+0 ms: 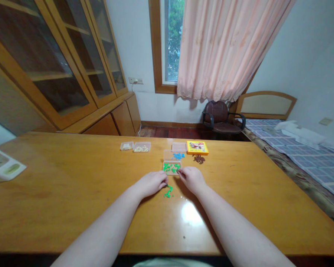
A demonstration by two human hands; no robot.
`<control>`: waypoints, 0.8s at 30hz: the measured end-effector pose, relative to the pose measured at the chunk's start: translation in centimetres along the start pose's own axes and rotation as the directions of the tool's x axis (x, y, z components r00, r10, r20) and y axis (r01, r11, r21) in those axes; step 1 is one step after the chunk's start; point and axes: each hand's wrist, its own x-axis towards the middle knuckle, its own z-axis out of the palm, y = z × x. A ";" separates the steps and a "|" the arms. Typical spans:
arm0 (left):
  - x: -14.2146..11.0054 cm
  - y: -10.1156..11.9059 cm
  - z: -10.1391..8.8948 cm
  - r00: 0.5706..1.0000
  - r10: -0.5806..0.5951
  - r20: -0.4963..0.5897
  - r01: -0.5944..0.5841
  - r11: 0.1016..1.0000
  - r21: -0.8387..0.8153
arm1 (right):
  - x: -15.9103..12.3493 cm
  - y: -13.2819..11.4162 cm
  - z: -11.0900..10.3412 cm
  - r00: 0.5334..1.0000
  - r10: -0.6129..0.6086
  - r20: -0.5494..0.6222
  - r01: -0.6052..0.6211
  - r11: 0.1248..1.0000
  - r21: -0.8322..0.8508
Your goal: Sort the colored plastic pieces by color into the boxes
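Observation:
My left hand (154, 181) rests low over the table, its fingertips pinched at the top of a small heap of green plastic pieces (169, 191). Whatever is between those fingertips is too small to tell. At the right rim of a clear plastic box (172, 173) is my right hand (192, 178), with fingers drawn together; their tips hide what they may hold. Small green pieces (167, 167) lie scattered inside this box, and its open lid (168, 154) points away from me.
Behind the box lie blue pieces (178, 156), a heap of brown pieces (199, 159), a yellow box (197, 147) and another clear container (179, 147). Farther left stand two small containers, one with cream pieces (141, 148). A white power strip (5, 165) sits at the left edge.

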 end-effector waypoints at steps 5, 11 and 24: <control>0.0 -0.3 0.1 0.999 0.019 -0.037 -0.020 1.000 -0.016 | -0.3 0.3 -1.0 0.988 -0.084 0.127 0.055 0.974 0.218; 1.1 -1.3 0.8 0.966 -0.031 -0.258 -0.002 0.992 -0.127 | -0.7 -1.0 -1.1 0.861 -0.312 0.401 0.106 0.882 0.460; 0.1 -1.0 -0.2 0.998 -0.008 -0.057 0.000 0.990 -0.142 | -0.6 -0.8 -0.3 0.899 -0.222 0.379 0.105 0.947 0.305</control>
